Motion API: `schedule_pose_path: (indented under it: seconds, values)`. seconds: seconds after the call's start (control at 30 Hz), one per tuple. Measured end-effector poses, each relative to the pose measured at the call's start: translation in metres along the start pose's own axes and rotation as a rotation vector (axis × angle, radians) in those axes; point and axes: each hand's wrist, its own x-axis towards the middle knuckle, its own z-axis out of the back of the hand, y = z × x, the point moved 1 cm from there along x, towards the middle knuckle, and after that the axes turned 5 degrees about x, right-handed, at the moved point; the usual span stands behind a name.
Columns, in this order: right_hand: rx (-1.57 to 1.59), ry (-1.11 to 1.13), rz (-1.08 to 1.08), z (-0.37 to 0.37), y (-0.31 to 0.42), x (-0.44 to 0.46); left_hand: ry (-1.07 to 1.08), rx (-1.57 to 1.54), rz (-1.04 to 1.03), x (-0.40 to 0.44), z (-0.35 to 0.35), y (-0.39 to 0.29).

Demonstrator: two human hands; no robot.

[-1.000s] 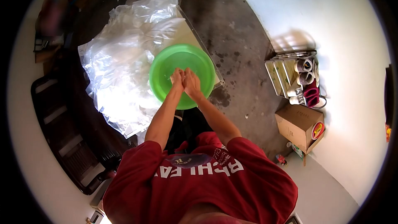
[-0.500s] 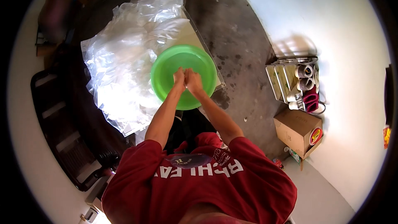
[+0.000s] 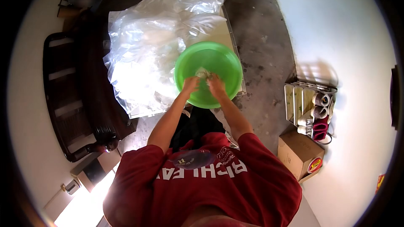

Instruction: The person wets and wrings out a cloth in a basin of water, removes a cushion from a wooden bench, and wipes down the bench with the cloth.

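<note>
A round green basin [image 3: 233,61] stands at the near edge of the table, with both of my hands inside it. Between and just beyond my fingertips is a small whitish, crumpled lump [image 3: 202,73]; its kind is too small to make out. My left hand [image 3: 191,85] lies on the left side of the lump, slightly blurred, with its fingers loosely apart. On the other side, my right hand [image 3: 216,85] has spread fingers close to the lump's edge. Whether the fingertips touch it is unclear.
Clear plastic sheeting [image 3: 147,46] covers much of the table [image 3: 221,31]. A dark wooden bench [image 3: 63,96] stands to the left. On the right are a shoe rack [image 3: 294,103] with shoes and a cardboard box [image 3: 296,153] against the wall.
My hands, pressed together before, have moved apart inside the basin, and the whitish lump now shows between them. The whole view has shifted, so the basin appears further right.
</note>
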Motion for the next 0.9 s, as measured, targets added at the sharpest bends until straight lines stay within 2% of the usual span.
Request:
schedule_pose_path:
  seconds: [0.03, 0.13, 0.23, 0.27, 0.3, 0.33, 0.37, 0.43, 0.5, 0.53, 0.57, 0.6, 0.67, 0.7, 0.77, 0.8, 0.87, 0.9]
  values:
    - [0.127, -0.009, -0.021, -0.014, -0.015, 0.002, -0.010, -0.007, 0.003, -0.005, 0.001, -0.002]
    - [0.091, 0.014, -0.031, 0.000, -0.026, 0.011, 0.036, -0.022, 0.013, -0.007, 0.004, 0.002]
    - [0.200, 0.108, -0.093, 0.030, -0.008, 0.017, 0.053, 0.003, -0.013, 0.003, 0.004, 0.009]
    - [0.196, 0.100, -0.104, 0.043, 0.000, 0.016, -0.026, 0.019, -0.046, 0.007, 0.003, 0.012]
    - [0.336, 0.031, -0.063, 0.055, 0.009, 0.014, -0.103, 0.035, -0.081, 0.010, 0.003, 0.012]
    - [0.474, -0.038, -0.022, 0.068, 0.019, 0.011, -0.089, 0.040, -0.082, 0.008, 0.000, 0.007]
    - [0.466, -0.046, -0.034, 0.080, 0.029, 0.009, -0.143, 0.110, -0.104, 0.006, -0.002, 0.001]
    - [0.792, -0.087, -0.113, 0.100, 0.046, 0.009, -0.183, 0.186, -0.135, 0.010, -0.007, -0.010]
    - [0.875, -0.196, -0.042, 0.106, 0.053, 0.009, 0.019, -0.230, 0.082, 0.015, -0.014, -0.012]
    - [0.958, -0.187, -0.043, 0.108, 0.056, 0.010, 0.030, -0.219, 0.078, 0.017, -0.018, -0.012]
    - [1.042, -0.178, -0.044, 0.110, 0.059, 0.010, 0.045, -0.321, -0.011, 0.017, -0.024, -0.013]
    - [1.039, -0.195, -0.048, 0.106, 0.058, 0.012, 0.062, -0.424, -0.103, 0.020, -0.028, -0.014]
    - [0.713, -0.284, 0.076, 0.089, 0.051, 0.013, 0.030, -0.439, -0.095, 0.023, -0.035, -0.016]
    - [0.710, -0.294, 0.072, 0.082, 0.050, 0.014, -0.018, -0.468, -0.082, 0.024, -0.036, -0.016]
    - [0.241, -0.473, 0.269, 0.071, 0.050, 0.016, -0.010, -0.425, -0.063, 0.015, -0.041, -0.026]
    - [0.237, -0.480, 0.262, 0.066, 0.051, 0.015, -0.011, -0.390, -0.039, 0.010, -0.045, -0.031]
    - [0.392, -0.340, 0.020, 0.056, 0.049, 0.013, -0.026, -0.394, -0.012, 0.001, -0.058, -0.043]
    - [0.389, -0.349, 0.012, 0.060, 0.051, 0.011, -0.049, -0.404, 0.015, 0.000, -0.064, -0.047]
